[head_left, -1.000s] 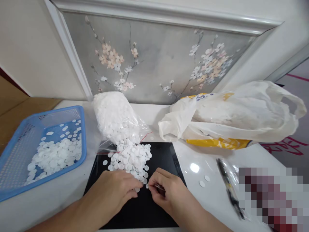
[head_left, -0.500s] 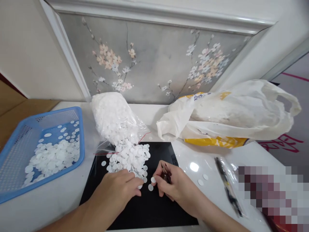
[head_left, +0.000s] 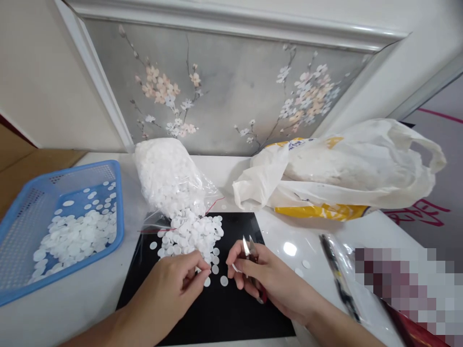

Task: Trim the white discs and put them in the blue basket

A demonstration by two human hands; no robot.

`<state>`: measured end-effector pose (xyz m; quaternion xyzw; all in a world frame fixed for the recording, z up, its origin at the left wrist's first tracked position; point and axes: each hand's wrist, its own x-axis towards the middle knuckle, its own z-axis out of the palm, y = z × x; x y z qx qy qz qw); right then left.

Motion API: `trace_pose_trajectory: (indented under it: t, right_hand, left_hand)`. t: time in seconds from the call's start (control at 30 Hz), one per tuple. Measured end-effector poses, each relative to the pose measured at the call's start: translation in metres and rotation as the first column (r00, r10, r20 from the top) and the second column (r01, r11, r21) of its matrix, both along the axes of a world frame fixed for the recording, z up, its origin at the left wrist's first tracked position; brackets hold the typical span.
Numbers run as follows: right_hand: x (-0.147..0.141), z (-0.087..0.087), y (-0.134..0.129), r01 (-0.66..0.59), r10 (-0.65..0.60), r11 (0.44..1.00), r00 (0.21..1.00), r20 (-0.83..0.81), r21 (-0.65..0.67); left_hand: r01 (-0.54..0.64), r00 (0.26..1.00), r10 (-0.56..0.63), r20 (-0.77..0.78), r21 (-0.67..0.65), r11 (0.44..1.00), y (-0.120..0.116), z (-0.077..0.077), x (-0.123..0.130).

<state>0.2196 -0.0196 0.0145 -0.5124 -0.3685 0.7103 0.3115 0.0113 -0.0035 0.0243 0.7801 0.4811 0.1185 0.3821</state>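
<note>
My right hand [head_left: 258, 274] is closed around small thread snips [head_left: 252, 246], their pointed blades sticking up past the fingers. Between its thumb and fingertips it also pinches a white disc [head_left: 237, 268], seen nearly edge-on. Left of it, over the black board [head_left: 213, 318], my left hand [head_left: 177, 284] has thumb and index finger pressed together; whatever they hold is too small to make out. A heap of white discs [head_left: 197, 236] spills from a clear plastic bag [head_left: 166, 176] onto the board, just beyond my left hand. One loose disc [head_left: 224, 281] lies between the hands.
To the left stands a blue basket [head_left: 121, 212] containing many white discs. A white and yellow carrier bag [head_left: 343, 178] lies at the back right. Pens in clear wrapping [head_left: 340, 277] and two loose discs lie on the white table [head_left: 278, 241] to the right.
My right hand has turned, so the snips' blades and red handle show more and the disc is tilted edge-on. My left fingers have risen off the discs into a pinch.
</note>
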Motion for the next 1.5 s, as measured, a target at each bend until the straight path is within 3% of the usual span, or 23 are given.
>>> trace_pose_trajectory:
  t: [0.03,0.07,0.13,0.17,0.23,0.37,0.53,0.77,1.03,1.13,1.2,1.3,1.4,1.5]
  right_hand:
    - [0.000,0.001,0.000,0.013,-0.016,0.999,0.998,-0.068,-0.039]
    - [-0.001,0.001,0.000,0.020,-0.030,0.997,0.990,-0.138,-0.071]
    - [-0.002,0.001,-0.001,0.039,-0.068,0.992,0.965,-0.253,-0.118]
    - [-0.004,0.000,-0.001,0.049,-0.088,0.989,0.951,-0.295,-0.136]
    - [-0.005,0.000,-0.001,0.065,-0.119,0.984,0.931,-0.345,-0.165]
    - [-0.006,-0.001,-0.001,0.053,-0.099,0.988,0.936,-0.339,-0.141]
    - [-0.003,-0.001,-0.002,-0.028,-0.001,0.994,0.961,-0.276,-0.102]
    - [-0.002,0.000,-0.001,0.014,-0.042,0.994,0.962,-0.268,-0.104]
    - [-0.001,-0.002,-0.001,0.021,-0.045,0.996,0.961,-0.274,-0.089]
    - [-0.001,0.000,-0.002,-0.001,0.005,0.999,0.997,-0.074,0.053]
    - [-0.003,-0.001,-0.004,-0.109,0.069,0.978,0.973,0.219,0.177]
    - [-0.007,-0.006,-0.011,-0.358,0.110,0.892,0.764,0.636,0.276]
    - [-0.012,-0.013,-0.015,-0.484,0.056,0.809,0.629,0.775,0.335]
    - [-0.012,-0.014,-0.012,-0.459,0.038,0.829,0.617,0.786,0.320]
  left_hand:
    - [-0.077,0.992,0.093,0.087,-0.175,0.982,-0.001,0.003,0.002]
    - [-0.107,0.970,0.176,0.165,-0.360,0.927,-0.002,0.006,0.003]
    - [-0.050,0.910,0.302,0.285,-0.647,0.761,-0.005,0.008,0.005]
    - [-0.016,0.881,0.355,0.313,-0.730,0.683,-0.006,0.007,0.006]
    - [-0.003,0.834,0.445,0.325,-0.805,0.594,-0.007,0.006,0.007]
    - [-0.040,0.804,0.515,0.297,-0.837,0.546,-0.007,0.003,0.006]
    - [-0.033,0.807,0.507,0.302,-0.835,0.549,-0.006,0.004,0.007]
    - [-0.032,0.795,0.522,0.310,-0.838,0.545,-0.007,0.004,0.009]
    - [-0.027,0.763,0.538,0.359,-0.813,0.582,-0.006,0.002,0.004]
    - [-0.040,0.771,0.529,0.355,-0.802,0.596,-0.004,0.008,0.004]
    - [-0.071,0.782,0.527,0.335,-0.791,0.608,-0.003,0.012,0.003]
    - [-0.104,0.801,0.502,0.324,-0.751,0.652,-0.001,0.014,0.002]
    - [-0.102,0.852,0.417,0.316,-0.682,0.724,0.000,0.010,0.001]
    - [-0.049,0.913,0.283,0.293,-0.609,0.792,0.001,0.004,0.001]
